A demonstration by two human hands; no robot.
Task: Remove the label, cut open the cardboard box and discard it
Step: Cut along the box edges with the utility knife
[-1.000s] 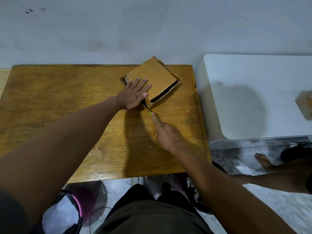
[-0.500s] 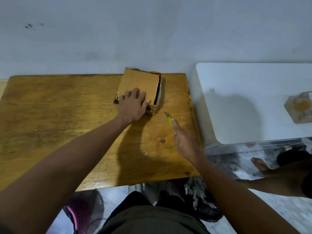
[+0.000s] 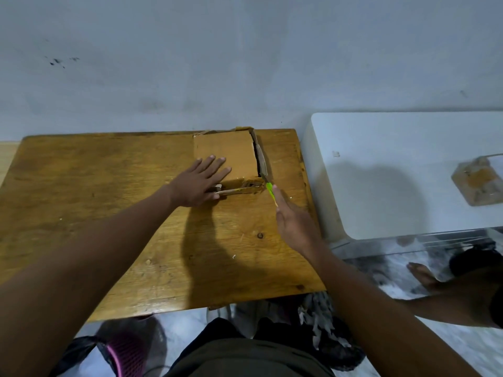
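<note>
- My left hand [image 3: 200, 182] lies flat, fingers spread, pressing on the cardboard box [image 3: 227, 156] so it won't slide under the blade.
- My right hand [image 3: 292, 219] grips a green cutter [image 3: 270, 190], tip at the box's near right corner, where a seam gapes open; likely the next cut line.
- The box sits at the far right of the wooden table [image 3: 109, 191], against a pale wall [image 3: 245, 63].
- A white cabinet top [image 3: 394, 172] stands just beside the table.
</note>
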